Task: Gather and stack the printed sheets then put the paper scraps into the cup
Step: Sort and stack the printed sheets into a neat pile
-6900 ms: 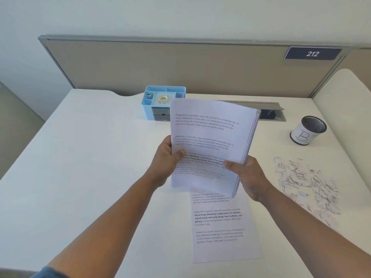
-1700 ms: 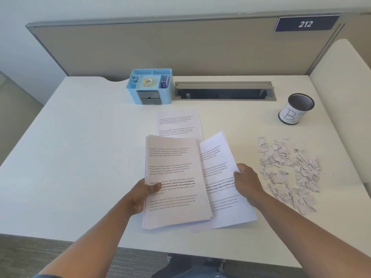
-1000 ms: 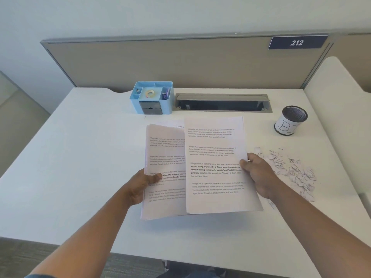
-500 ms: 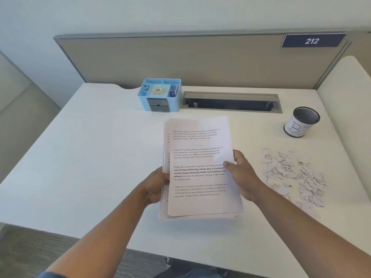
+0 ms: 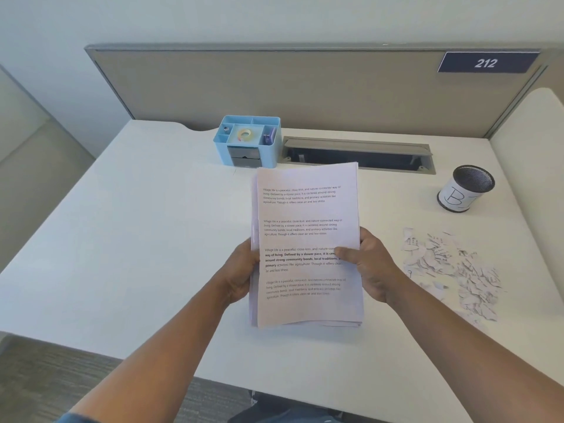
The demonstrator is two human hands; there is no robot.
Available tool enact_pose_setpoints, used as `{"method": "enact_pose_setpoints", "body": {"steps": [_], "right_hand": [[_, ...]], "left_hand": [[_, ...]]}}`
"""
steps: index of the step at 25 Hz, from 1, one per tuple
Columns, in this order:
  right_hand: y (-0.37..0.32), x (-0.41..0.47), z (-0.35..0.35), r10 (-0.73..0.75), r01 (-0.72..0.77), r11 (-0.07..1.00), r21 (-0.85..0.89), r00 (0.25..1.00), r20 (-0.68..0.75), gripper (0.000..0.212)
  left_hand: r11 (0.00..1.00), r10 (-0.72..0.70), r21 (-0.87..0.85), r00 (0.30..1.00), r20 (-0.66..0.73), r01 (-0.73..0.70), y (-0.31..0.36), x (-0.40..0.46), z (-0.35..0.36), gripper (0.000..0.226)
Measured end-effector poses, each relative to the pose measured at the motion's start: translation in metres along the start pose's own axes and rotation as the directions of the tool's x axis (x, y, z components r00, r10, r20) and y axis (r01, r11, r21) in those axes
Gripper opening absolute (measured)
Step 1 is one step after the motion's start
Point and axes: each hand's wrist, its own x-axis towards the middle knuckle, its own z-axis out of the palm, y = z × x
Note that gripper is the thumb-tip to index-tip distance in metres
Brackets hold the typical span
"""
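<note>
A stack of printed sheets [image 5: 305, 215] is held upright-tilted above the middle of the white desk [image 5: 137, 239]. My left hand [image 5: 241, 270] grips its left edge. My right hand [image 5: 369, 267] grips the right edge, thumb across the top page's text. To the right lies a heap of torn paper scraps [image 5: 451, 270] on the desk. Behind the scraps stands a black mesh cup [image 5: 464, 189] wrapped in a white label marked "B".
A blue desk organiser [image 5: 247, 141] with a tape roll stands at the back centre. Beside it is a grey cable slot [image 5: 360, 154] in the desk. A beige partition [image 5: 305, 87] with a "212" sign closes the back; a white side panel [image 5: 531, 141] stands at right.
The right hand brought the loose sheet over onto the left hand's pile. Both hands now hold one squared stack, raised a little off the desk.
</note>
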Motion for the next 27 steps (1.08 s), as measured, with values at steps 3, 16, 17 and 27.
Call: {"method": "enact_pose_setpoints", "body": {"steps": [3, 16, 17, 27], "right_hand": [[-0.002, 0.0, 0.007, -0.136, 0.136, 0.99, -0.031, 0.99, -0.027, 0.035], [0.007, -0.014, 0.0, -0.173, 0.178, 0.982, -0.063, 0.982, 0.068, 0.033], [0.008, -0.015, 0.0, -0.176, 0.18, 0.982, -0.059, 0.982, 0.075, 0.033], [0.017, -0.024, 0.004, -0.225, 0.236, 0.964, -0.12, 0.97, 0.093, 0.033]], "left_hand": [[0.984, 0.154, -0.073, 0.981, -0.119, -0.163, 0.013, 0.0, 0.01, 0.051], [0.946, 0.323, 0.086, 0.906, -0.274, -0.311, -0.001, -0.009, 0.024, 0.032], [0.945, 0.328, 0.079, 0.904, -0.274, -0.319, 0.001, -0.01, 0.025, 0.034], [0.947, 0.321, 0.087, 0.92, -0.226, -0.309, -0.007, -0.009, 0.025, 0.033]]}}
